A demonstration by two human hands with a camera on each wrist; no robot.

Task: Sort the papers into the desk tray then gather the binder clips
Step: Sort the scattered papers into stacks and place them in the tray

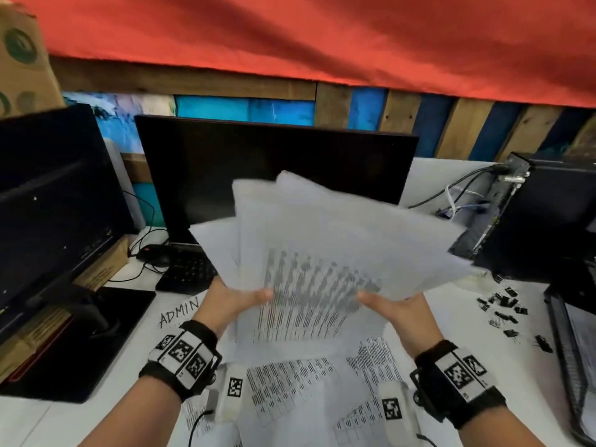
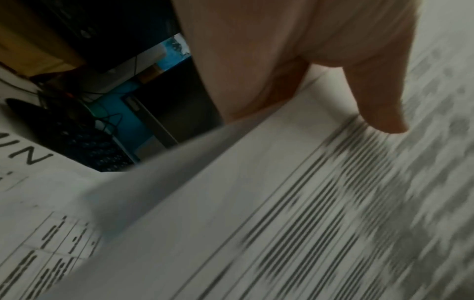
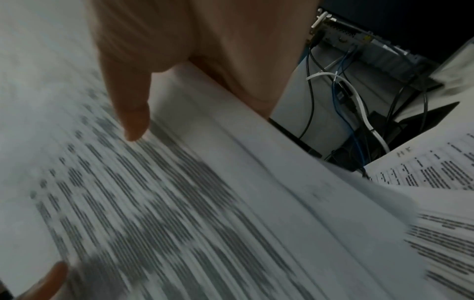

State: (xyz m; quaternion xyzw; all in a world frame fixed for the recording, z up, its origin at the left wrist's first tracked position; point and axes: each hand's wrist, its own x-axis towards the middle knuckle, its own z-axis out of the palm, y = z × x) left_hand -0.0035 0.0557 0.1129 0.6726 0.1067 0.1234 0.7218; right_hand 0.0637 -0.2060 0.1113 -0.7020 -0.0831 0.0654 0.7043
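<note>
Both hands hold a fanned sheaf of printed papers [image 1: 322,250] lifted above the desk in front of the monitor. My left hand [image 1: 238,300] grips its left edge, thumb on top [image 2: 379,109], fingers hidden under the sheets. My right hand [image 1: 396,306] grips the right edge the same way, thumb on the print [image 3: 133,121]. More printed sheets [image 1: 306,385] lie flat on the desk below my wrists. Several black binder clips [image 1: 503,309] are scattered on the desk at the right. The black mesh desk tray [image 1: 567,343] stands at the right edge with paper in it.
A dark monitor [image 1: 277,175] stands behind the papers, with another [image 1: 48,204] at the left. A keyboard [image 1: 187,269] and mouse [image 1: 154,254] lie left of centre. A black computer case [image 1: 541,214] with cables sits at the back right. "ADMIN" [image 1: 179,309] is written on the desk.
</note>
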